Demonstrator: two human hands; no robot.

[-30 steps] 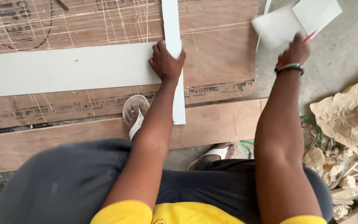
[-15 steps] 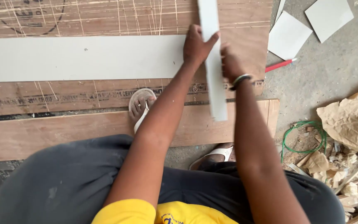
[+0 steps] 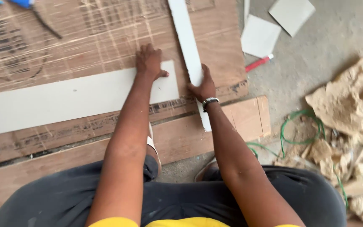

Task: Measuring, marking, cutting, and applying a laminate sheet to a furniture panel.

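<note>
A long white strip (image 3: pixel 64 98) lies flat across a scratched plywood sheet (image 3: pixel 85 38). My left hand (image 3: pixel 149 62) presses on its right end with fingers spread. A narrow white strip (image 3: pixel 185 38) runs from the top edge down toward me, just right of the long strip's end. My right hand (image 3: pixel 202 86), with a bracelet on the wrist, grips this narrow strip near its lower part.
Two white square offcuts (image 3: pixel 259 35) and a red pencil (image 3: pixel 258 63) lie on the concrete floor to the right. A wooden plank (image 3: pixel 240 117) lies below the plywood. Green wire (image 3: pixel 299 122) and rubble (image 3: pixel 345 109) are at the right. A blue tool (image 3: pixel 19 3) is at the top left.
My right hand left the red pencil on the floor and took hold of the narrow strip. My left hand moved from that strip onto the long strip's end. The narrow strip shifted right.
</note>
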